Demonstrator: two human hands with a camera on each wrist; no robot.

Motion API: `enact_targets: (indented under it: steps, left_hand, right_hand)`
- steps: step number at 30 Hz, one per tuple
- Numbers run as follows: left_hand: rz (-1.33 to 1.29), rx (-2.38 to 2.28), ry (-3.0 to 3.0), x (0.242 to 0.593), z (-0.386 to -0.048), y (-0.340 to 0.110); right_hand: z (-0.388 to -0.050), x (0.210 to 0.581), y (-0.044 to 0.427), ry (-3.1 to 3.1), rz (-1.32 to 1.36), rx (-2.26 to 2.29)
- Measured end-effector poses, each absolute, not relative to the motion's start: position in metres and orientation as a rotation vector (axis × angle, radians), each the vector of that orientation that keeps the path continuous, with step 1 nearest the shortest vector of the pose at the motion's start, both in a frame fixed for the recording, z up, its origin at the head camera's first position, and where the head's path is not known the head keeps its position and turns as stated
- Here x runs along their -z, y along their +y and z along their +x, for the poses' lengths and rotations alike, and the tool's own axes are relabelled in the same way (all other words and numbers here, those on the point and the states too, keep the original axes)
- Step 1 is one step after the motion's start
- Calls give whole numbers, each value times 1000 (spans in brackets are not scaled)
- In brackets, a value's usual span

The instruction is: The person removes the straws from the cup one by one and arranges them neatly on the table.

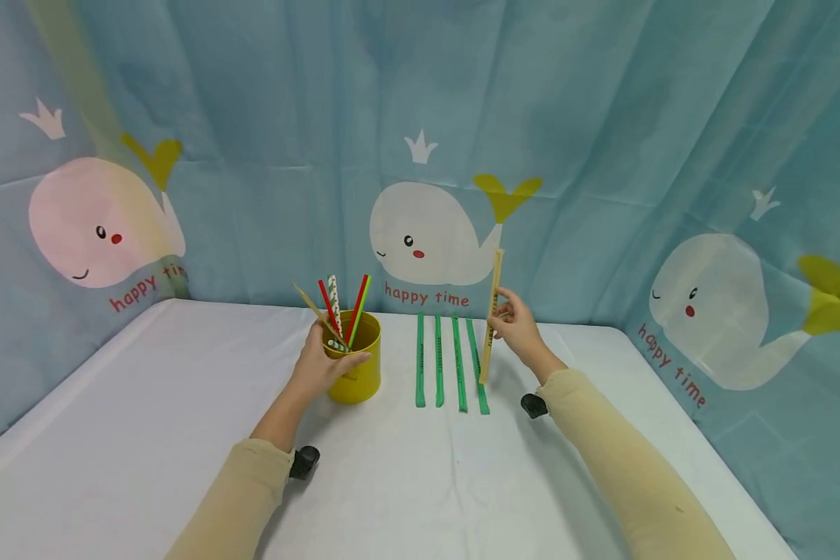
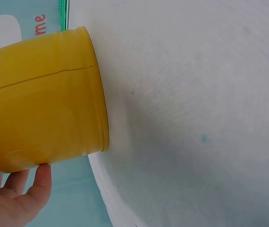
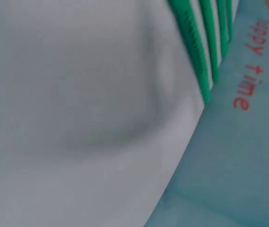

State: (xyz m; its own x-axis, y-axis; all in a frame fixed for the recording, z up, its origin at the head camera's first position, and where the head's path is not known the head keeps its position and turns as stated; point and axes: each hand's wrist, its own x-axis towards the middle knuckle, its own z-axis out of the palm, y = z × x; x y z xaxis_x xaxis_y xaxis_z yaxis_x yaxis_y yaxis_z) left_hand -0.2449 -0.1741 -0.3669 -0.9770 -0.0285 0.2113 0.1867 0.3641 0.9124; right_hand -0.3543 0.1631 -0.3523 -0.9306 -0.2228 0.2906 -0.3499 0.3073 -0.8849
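A yellow bucket [image 1: 364,381] holds a red straw [image 1: 327,303], a patterned straw [image 1: 334,299], a red and green pair and a tan stick [image 1: 309,302]. My left hand [image 1: 322,367] grips the bucket's side and rim; in the left wrist view its fingers lie against the yellow wall [image 2: 39,109]. My right hand [image 1: 520,327] pinches a long tan wrapped stick [image 1: 495,292], held nearly upright above the table's right part. Several green wrapped strips, among them one [image 1: 421,362] at the left end, lie side by side between the bucket and that stick.
A white tablecloth [image 1: 392,482] covers the table. Behind it and at both sides hangs a blue curtain [image 1: 266,194] with whale prints. The green strips [image 3: 193,47] reach toward the table's far edge in the right wrist view.
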Motion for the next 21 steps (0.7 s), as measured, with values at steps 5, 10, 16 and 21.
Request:
enact_targets:
  steps: [5, 10, 16, 21]
  left_hand:
    - [-166, 1667, -2411, 368, -246, -175]
    - [-194, 1676, -2394, 370, -246, -175]
    - [-162, 1678, -2404, 369, -244, -175]
    - [-169, 1677, -2400, 370, -245, -175]
  right_hand:
    - [-359, 358, 176, -2634, 588, -1650]
    - [-361, 364, 187, -2820, 590, -1580]
    - [-368, 372, 194, -2984, 569, -1426]
    - [-372, 377, 194, -3102, 558, -1308]
